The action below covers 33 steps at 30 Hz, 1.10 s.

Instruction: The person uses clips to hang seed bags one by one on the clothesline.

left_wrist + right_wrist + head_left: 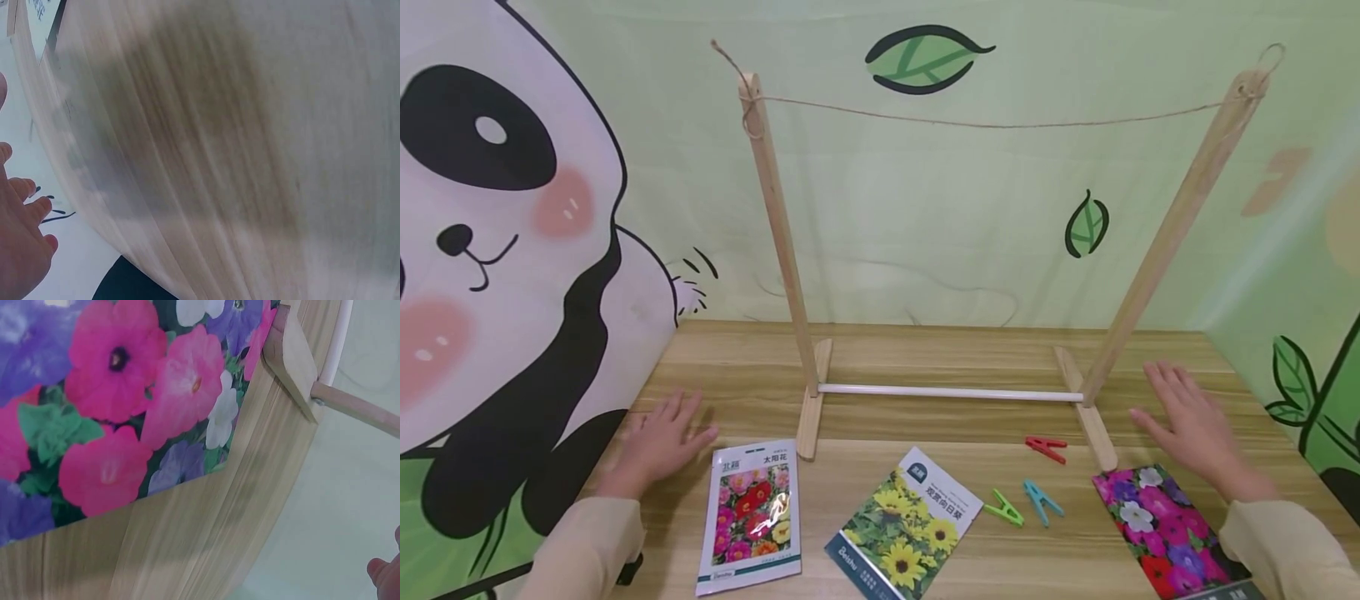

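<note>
My left hand (pixel 658 443) rests palm down at the table's left side, fingers spread, holding nothing. Just right of it lies a seed packet with red and pink flowers (pixel 752 517). On the other side my right hand (pixel 1197 429) lies with straight fingers, beside the right post's foot and above a petunia seed packet (pixel 1165 525). That packet fills much of the right wrist view. Between them lies a tilted sunflower seed packet (pixel 910 529). Red (pixel 1047 448), green (pixel 1004 508) and blue (pixel 1042 502) clothespins lie to its right.
Behind the packets stands a wooden frame with a left post (pixel 781 242), a right post (pixel 1180 225) and a white crossbar (pixel 951 392). A thin twine (pixel 985 125) sags between the post tops. A printed panda backdrop (pixel 850 208) rises behind the wooden table (pixel 940 354).
</note>
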Tool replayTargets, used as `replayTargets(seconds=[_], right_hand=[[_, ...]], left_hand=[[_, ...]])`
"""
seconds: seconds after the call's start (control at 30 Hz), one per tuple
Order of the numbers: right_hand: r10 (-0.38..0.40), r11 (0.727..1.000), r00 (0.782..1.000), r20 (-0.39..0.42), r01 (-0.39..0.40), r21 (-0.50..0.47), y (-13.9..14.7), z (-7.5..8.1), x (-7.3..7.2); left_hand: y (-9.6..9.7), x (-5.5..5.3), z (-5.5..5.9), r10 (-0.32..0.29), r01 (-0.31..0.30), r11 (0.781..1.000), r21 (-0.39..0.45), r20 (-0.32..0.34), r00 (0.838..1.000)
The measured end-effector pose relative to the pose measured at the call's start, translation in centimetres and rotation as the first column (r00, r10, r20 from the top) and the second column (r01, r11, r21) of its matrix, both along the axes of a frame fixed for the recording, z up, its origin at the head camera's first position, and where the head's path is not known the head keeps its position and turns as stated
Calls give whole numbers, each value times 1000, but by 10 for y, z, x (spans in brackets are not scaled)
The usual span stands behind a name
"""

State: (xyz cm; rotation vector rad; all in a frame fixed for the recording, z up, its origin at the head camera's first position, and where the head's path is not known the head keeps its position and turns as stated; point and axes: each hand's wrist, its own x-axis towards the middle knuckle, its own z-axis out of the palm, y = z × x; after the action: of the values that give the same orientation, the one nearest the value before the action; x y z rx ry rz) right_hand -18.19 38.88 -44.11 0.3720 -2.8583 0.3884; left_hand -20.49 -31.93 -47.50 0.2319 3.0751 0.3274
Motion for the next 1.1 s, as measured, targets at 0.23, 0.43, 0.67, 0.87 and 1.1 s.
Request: replayTargets(seconds=[0.23, 0.43, 0.67, 0.87, 1.1], right_hand=[[3, 1000, 1000, -5, -3, 17, -8, 1, -3], [15, 999, 1000, -1, -15, 42, -13, 1, -4], [48, 998, 999, -21, -47, 32, -16, -2, -5], [72, 997, 997, -33, -72, -1, -21, -1, -5], [89, 996, 995, -40, -89, 12, -28, -2, -7]], left_hand=[[1, 2, -5, -13, 13, 1000, 19, -12, 1000], [3, 4, -6, -14, 14, 1000, 28, 1, 1000], [6, 8, -4, -16, 16, 999, 31, -6, 1000], [8, 8, -6, -23, 23, 999, 38, 1, 1000], [10, 10, -6, -33, 32, 998, 54, 15, 999]])
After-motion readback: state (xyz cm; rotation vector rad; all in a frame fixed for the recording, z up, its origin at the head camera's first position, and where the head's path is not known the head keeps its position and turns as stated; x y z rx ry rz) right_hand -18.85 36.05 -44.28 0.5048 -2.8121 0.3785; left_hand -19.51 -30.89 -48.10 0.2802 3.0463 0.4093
